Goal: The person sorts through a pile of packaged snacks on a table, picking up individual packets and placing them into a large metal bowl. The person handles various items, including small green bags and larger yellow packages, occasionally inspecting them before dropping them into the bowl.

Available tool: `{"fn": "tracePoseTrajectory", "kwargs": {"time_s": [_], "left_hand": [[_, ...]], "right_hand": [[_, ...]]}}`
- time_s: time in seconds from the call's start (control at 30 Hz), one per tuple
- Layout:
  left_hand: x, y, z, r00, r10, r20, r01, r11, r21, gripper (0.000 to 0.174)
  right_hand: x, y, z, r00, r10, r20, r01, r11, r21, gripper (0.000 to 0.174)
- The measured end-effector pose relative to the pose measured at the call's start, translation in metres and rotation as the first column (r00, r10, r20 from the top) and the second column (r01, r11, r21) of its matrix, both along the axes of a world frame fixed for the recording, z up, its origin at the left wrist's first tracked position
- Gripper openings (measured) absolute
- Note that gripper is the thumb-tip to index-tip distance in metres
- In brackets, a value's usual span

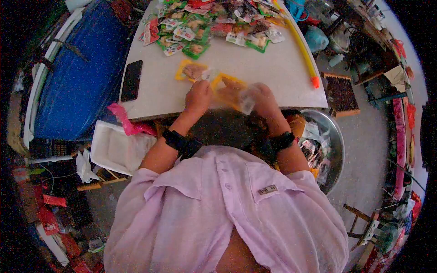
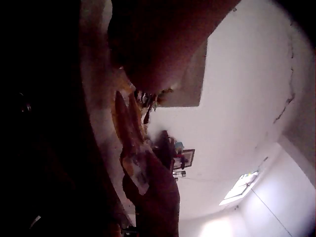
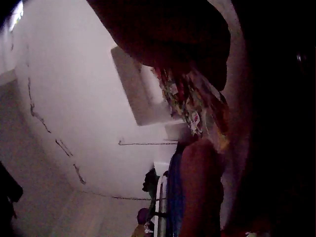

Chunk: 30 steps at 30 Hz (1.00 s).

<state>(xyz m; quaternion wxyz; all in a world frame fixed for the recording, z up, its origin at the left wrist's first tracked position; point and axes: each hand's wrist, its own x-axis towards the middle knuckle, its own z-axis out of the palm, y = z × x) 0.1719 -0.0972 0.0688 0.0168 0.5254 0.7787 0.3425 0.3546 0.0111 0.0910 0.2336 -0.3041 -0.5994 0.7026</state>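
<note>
My left hand (image 1: 199, 98) pinches the clear end of a small yellow-edged food packet (image 1: 192, 71) over the near part of the table. To its right, my right hand (image 1: 264, 101) grips the clear end of a second yellow-edged packet (image 1: 229, 90) with brownish pieces inside. This second packet reaches across toward the left hand's fingertips. In the left wrist view the right hand (image 2: 160, 192) appears below, with its packet (image 2: 129, 123) pointing up toward the dark left hand (image 2: 153, 49). The right wrist view is dim, and the right fingers (image 3: 173, 39) are mostly in shadow.
A pile of green, red and clear packets (image 1: 195, 27) covers the far side of the white table (image 1: 159, 86). A black phone (image 1: 132, 80) lies at its left edge, a yellow tube (image 1: 301, 45) along the right. A metal basin (image 1: 339, 154) with packets and a white foam box (image 1: 111, 148) stand below.
</note>
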Motion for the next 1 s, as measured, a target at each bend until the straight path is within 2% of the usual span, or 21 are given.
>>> {"fn": "tracePoseTrajectory", "kwargs": {"time_s": [0.13, 0.17, 0.2, 0.23, 0.27, 0.37, 0.43, 0.53, 0.57, 0.63, 0.67, 0.73, 0.83, 0.9, 1.0], "left_hand": [[0.004, -0.001, 0.009, 0.998, 0.022, -0.055, -0.029, 0.99, -0.135, 0.018], [0.009, -0.002, 0.015, 0.997, 0.02, -0.077, -0.032, 0.986, -0.162, 0.019], [0.014, -0.001, 0.022, 0.998, 0.023, -0.062, -0.037, 0.969, -0.244, 0.019], [0.022, -0.001, 0.041, 0.998, 0.028, -0.048, -0.042, 0.945, -0.324, 0.019], [0.026, -0.001, 0.052, 0.999, 0.035, -0.034, -0.045, 0.915, -0.401, 0.019], [0.026, 0.0, 0.033, 0.998, -0.038, -0.054, 0.028, 0.983, -0.18, 0.018], [0.028, 0.002, 0.027, 0.993, -0.024, -0.116, 0.003, 0.984, -0.176, 0.017], [0.032, 0.0, 0.032, 0.992, -0.037, -0.12, 0.007, 0.971, -0.24, 0.016], [0.033, -0.001, 0.034, 0.993, -0.044, -0.107, 0.013, 0.962, -0.271, 0.016], [0.031, -0.008, 0.028, 0.992, -0.065, -0.113, 0.053, 0.993, -0.103, 0.015], [0.03, -0.01, 0.025, 0.99, -0.073, -0.118, 0.072, 0.997, -0.017, 0.015], [0.031, -0.012, 0.025, 0.996, -0.064, -0.065, 0.059, 0.995, -0.087, 0.014], [0.029, -0.009, 0.021, 0.997, -0.075, 0.008, 0.075, 0.974, -0.216, 0.013], [0.028, -0.008, 0.016, 0.995, -0.098, -0.01, 0.092, 0.959, -0.269, 0.012], [0.027, -0.01, 0.019, 0.987, -0.13, -0.095, 0.104, 0.966, -0.236, 0.012]], "right_hand": [[-0.003, 0.006, 0.0, 1.0, 0.004, -0.029, -0.008, 0.992, -0.124, 0.02], [-0.005, 0.012, -0.008, 0.994, 0.067, 0.085, -0.09, 0.948, 0.304, 0.02], [-0.007, 0.018, -0.018, 0.974, 0.074, 0.214, -0.201, 0.722, 0.662, 0.022], [-0.009, 0.021, -0.023, 0.943, 0.026, 0.331, -0.318, 0.359, 0.878, 0.023], [-0.012, 0.018, -0.013, 0.934, 0.02, 0.357, -0.34, 0.353, 0.871, 0.025], [-0.03, 0.003, 0.012, 0.916, 0.012, 0.402, -0.381, 0.344, 0.858, 0.03], [-0.04, -0.003, 0.017, 0.921, 0.015, 0.389, -0.37, 0.343, 0.863, 0.03], [-0.051, 0.001, -0.005, 0.936, 0.105, 0.337, -0.351, 0.179, 0.919, 0.031], [-0.052, 0.002, -0.009, 0.911, 0.119, 0.395, -0.412, 0.188, 0.892, 0.03], [-0.053, 0.004, -0.009, 0.849, 0.15, 0.507, -0.529, 0.202, 0.824, 0.029], [-0.051, 0.006, -0.007, 0.827, 0.128, 0.548, -0.562, 0.165, 0.81, 0.027], [-0.045, 0.009, -0.002, 0.778, 0.077, 0.624, -0.629, 0.095, 0.772, 0.024], [-0.051, 0.01, -0.02, 0.822, 0.039, 0.569, -0.558, 0.262, 0.788, 0.021], [-0.066, 0.01, -0.048, 0.81, 0.027, 0.586, -0.576, 0.227, 0.785, 0.02], [-0.075, 0.0, -0.04, 0.837, 0.051, 0.545, -0.544, 0.186, 0.818, 0.018]]}}
